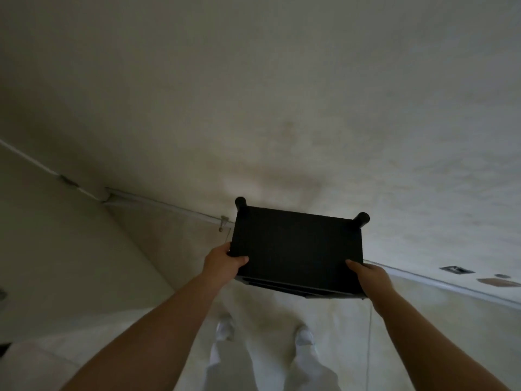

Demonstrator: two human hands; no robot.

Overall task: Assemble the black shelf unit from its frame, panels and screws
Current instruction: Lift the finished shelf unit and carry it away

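Nearest to me, below my forearms, are my own legs in pale trousers and white shoes, standing on the light floor.

My left hand grips the near left corner of the black shelf unit, thumb curled over onto the top panel and the fingers wrapped round the edge beneath. My right hand holds the near right corner the same way, thumb lying on the panel, fingers hidden under it. Holding both near corners keeps the unit level and lets me steer it, I judge, toward the wall.

The unit hangs between my hands, lifted clear of the floor and out ahead of my feet. Under the near edge, between my hands, I can make out lower panels stacked beneath the top one. Beyond my hands, at the two far corners, round post ends stick up above the panel. It looks assembled, so I take this as carrying it into place.

Further off, past the unit, a white conduit runs along the foot of the plain wall. Off beyond my right hand, small dark items lie by the wall; I cannot tell what they are.
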